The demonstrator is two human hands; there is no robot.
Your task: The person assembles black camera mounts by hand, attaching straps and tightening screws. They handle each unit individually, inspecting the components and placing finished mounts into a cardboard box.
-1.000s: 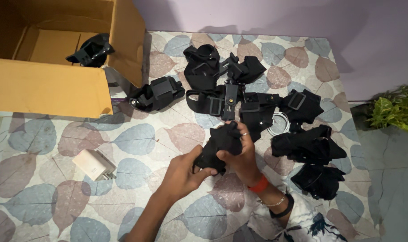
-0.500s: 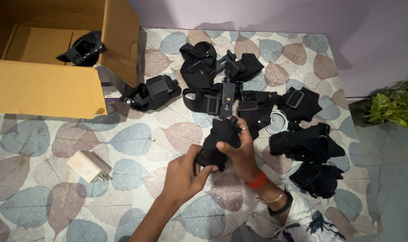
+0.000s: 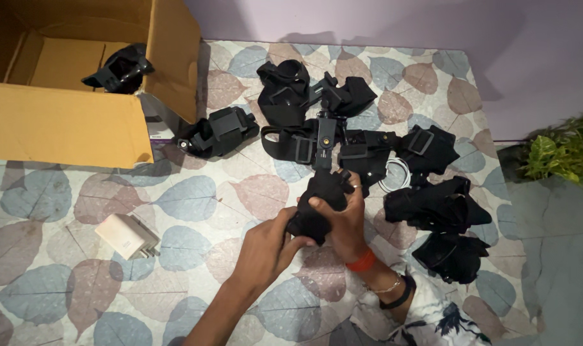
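Both hands hold one black strap mount [image 3: 320, 202] above the leaf-patterned floor [image 3: 195, 198]: left hand [image 3: 269, 247] grips its lower end, right hand [image 3: 346, 218] wraps its side. It seems mid-handling; next needs a steady two-handed grip. More black mounts [image 3: 426, 192] lie just beyond; an open cardboard box [image 3: 67, 128] sits well apart.

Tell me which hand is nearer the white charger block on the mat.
Left. The left hand sits just right of the white charger, gripping the black strap bundle; the right hand is farther right, beyond the bundle.
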